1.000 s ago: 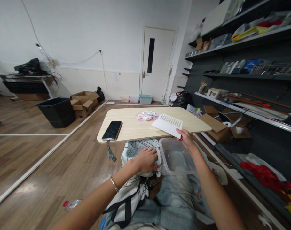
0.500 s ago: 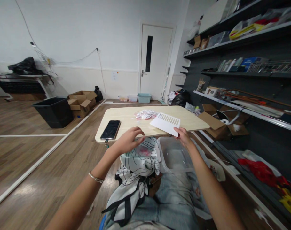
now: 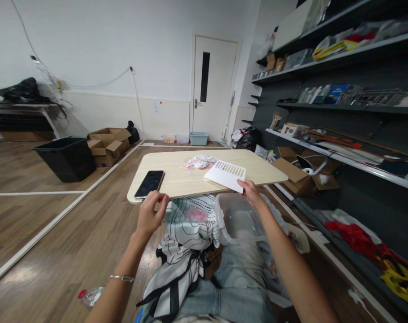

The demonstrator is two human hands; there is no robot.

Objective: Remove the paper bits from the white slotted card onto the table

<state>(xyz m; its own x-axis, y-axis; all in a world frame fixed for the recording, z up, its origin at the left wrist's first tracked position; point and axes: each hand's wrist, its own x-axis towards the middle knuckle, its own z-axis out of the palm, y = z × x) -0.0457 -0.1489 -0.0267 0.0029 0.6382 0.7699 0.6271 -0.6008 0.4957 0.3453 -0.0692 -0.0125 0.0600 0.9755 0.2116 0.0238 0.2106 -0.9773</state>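
Observation:
My right hand is closed on the near right corner of a white card with a row of slot-shaped windows. The card is held tilted over the near edge of the pale table. My left hand is at the table's left front edge, just below a dark phone. Its fingers are loosely bent, with the thumb apart, and nothing shows in them. Beyond the card lies a pile of small white pieces with some pink among them.
On my lap are a black-and-white patterned cloth with something pink on it, and a clear plastic bin. A bottle with a red cap lies on the floor at left. Dark shelves line the right; a black bin stands left.
My left hand has moved left, from above the cloth to beside the phone, and its fingers are more bent. My right hand still holds the card. The view has shifted slightly to the right.

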